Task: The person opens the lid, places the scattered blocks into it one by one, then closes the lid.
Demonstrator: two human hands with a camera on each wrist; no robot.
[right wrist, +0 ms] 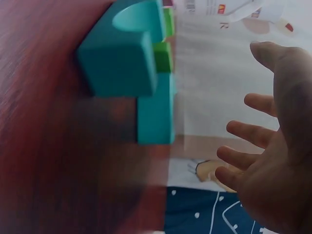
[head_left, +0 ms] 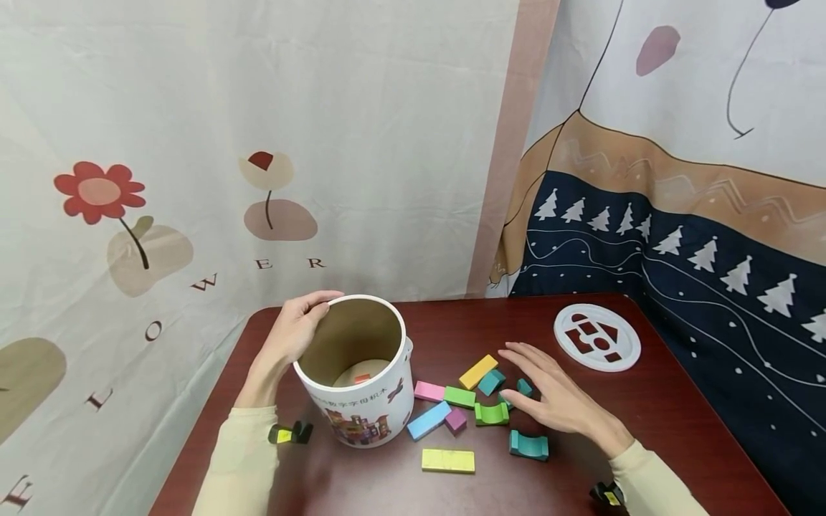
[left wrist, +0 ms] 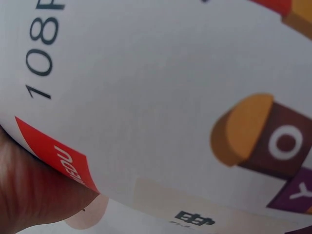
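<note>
your bucket (head_left: 387,405) looks like smooth plastic with a soft sheen. the blocks (head_left: 448,461) look painted, smooth and matt. you face a table (head_left: 368,481) with a glossy wood look; the lid (head_left: 624,342) seems smooth plastic. the backdrop (head_left: 400,143) is matt, creased cloth, your sleeves (head_left: 241,451) matt cloth.

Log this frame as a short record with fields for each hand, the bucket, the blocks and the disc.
left hand: holds the white bucket at its rim
right hand: fingers extended, holding nothing, near a teal block
white bucket: upright, open-topped, an orange piece inside
loose blocks: pink block, blue block, purple block and others on the table
white disc: flat on the table, with shaped cutouts
</note>
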